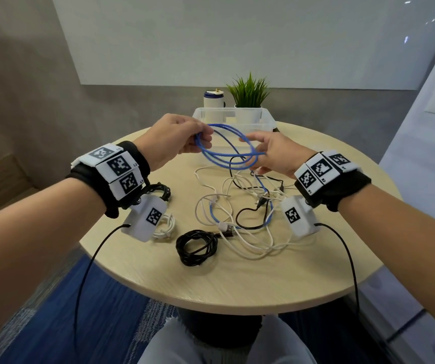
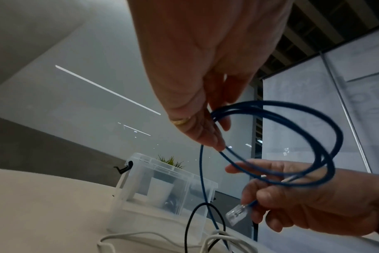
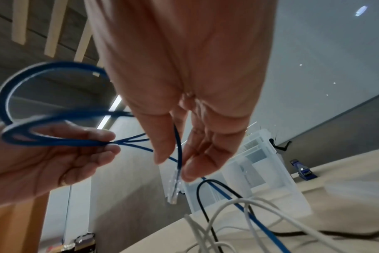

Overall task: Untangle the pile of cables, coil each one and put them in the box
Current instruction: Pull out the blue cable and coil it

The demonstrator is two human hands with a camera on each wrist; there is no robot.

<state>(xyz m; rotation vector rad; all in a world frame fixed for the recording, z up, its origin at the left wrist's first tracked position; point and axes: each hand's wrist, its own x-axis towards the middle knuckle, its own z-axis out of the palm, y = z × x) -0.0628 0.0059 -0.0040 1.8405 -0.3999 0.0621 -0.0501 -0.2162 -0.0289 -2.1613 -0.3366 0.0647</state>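
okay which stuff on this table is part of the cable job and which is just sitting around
Job: blue network cable held by left hand and right hand; tangled white and black cables; coiled black cable; clear plastic box.

Lying about: potted green plant; white canister.

The box [image 1: 267, 119] stands at the bench's [image 1: 237, 285] far edge; behind it a potted plant [image 1: 249, 91]; before it the cable pile [image 1: 248, 214], coiled cables [image 1: 196, 246] leftward.

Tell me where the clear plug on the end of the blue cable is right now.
The clear plug hangs below the right hand's fingertips, above the tangled cables, with the box just beyond.
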